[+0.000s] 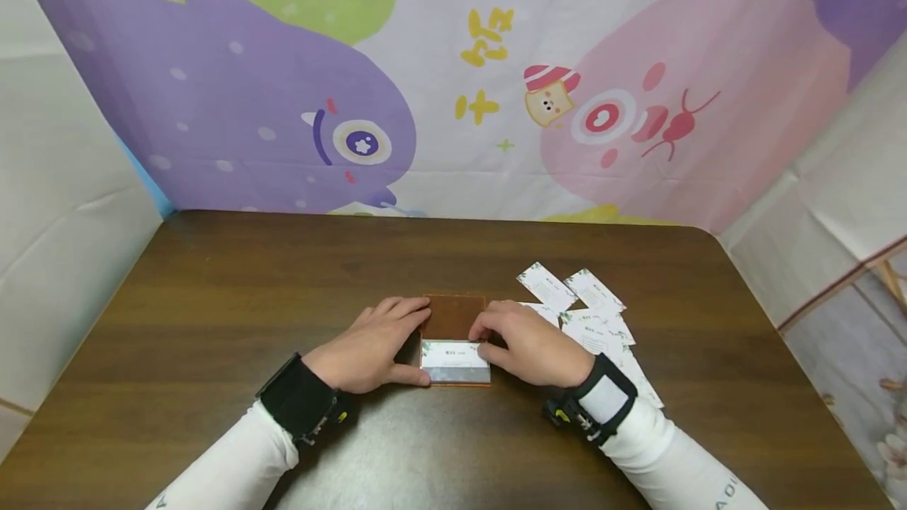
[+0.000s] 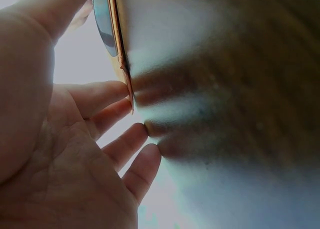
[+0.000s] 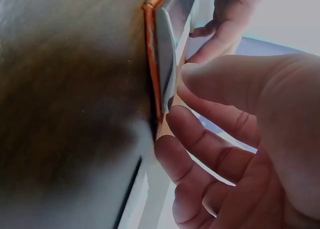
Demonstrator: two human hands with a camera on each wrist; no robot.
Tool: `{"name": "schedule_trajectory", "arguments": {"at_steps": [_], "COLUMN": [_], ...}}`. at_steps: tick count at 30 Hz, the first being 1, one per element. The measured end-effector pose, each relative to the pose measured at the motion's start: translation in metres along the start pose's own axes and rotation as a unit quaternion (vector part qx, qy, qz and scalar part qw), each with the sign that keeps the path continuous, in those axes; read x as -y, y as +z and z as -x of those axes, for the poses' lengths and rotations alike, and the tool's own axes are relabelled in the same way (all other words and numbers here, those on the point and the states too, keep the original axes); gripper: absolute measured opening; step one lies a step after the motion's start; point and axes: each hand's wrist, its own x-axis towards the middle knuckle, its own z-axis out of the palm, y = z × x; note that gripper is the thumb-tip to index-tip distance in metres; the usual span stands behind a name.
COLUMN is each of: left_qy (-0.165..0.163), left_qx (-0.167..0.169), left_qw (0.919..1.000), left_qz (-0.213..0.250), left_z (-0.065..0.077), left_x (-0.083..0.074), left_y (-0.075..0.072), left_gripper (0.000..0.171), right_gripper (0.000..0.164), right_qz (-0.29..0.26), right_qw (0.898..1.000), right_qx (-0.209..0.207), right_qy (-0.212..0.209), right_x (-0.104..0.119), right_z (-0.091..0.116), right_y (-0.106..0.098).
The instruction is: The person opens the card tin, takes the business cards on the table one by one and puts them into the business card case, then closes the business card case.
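A brown card holder lies spread on the table, with a clear pocket along its near half. In that pocket sits a white business card with green leaf print, its upper part showing. My left hand rests at the holder's left edge, fingers extended at the far corner and thumb on the near one. Curled at the right side, my right hand pinches the card's right edge between thumb and fingers. In the right wrist view, the card stack edge stands slightly proud of the holder's orange-brown rim.
Several loose white cards lie overlapping on the table's right side, partly behind my right hand and forearm. The brown wooden table meets a cartoon-printed cloth at its far edge. Pale cloth hangs at both sides.
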Motion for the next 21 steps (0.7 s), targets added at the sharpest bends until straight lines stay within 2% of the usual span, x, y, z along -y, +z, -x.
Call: {"name": "schedule_trajectory", "arguments": {"at_steps": [10,21], "left_qy": [0.001,0.003], "left_qx": [-0.003,-0.007], "left_qw": [1.0000,1.0000], "left_qz": [-0.003,0.000], "left_z": [0.000,0.000], "left_x": [0.000,0.000], "left_y": [0.001,0.001], "left_gripper": [0.094,0.095], "right_gripper": [0.014,0.020], "right_qz": [0.009,0.034], "right_qw": [1.000,0.996], "right_qx": [-0.024,-0.063], "right_qy": [0.008,0.049], "right_x": [-0.004,-0.019], "right_z": [0.008,0.022], "right_y": [-0.014,-0.028]}}
